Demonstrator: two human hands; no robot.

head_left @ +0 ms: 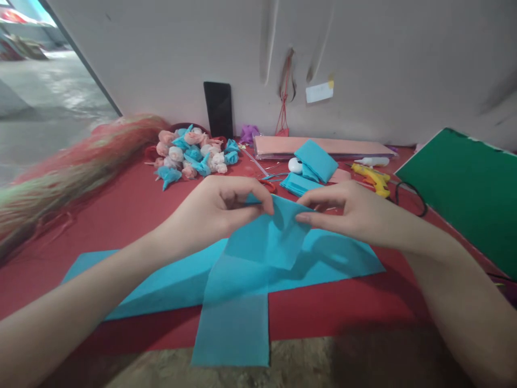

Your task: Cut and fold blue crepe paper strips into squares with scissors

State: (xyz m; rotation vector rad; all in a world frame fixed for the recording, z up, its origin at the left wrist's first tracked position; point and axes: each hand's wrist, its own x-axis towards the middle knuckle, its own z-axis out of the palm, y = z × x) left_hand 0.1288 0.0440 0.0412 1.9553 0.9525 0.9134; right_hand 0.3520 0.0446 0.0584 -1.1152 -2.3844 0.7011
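Observation:
My left hand (226,207) pinches the top edge of a blue paper strip (238,318) between thumb and fingers. My right hand (339,213) pinches the strip's upper right corner, a short way from my left hand. The upper part of the strip is folded over between the hands, and its lower end hangs past the front edge of the red table. Under it, a wider blue paper sheet (169,288) lies across the table from left to right.
Behind the hands are paper flowers (194,153), folded blue paper (317,161), a yellow glue gun (374,178) and a pink paper pack (323,145). A black phone (219,109) leans on the wall. A green board (464,194) stands right; reddish mesh (92,156) lies left.

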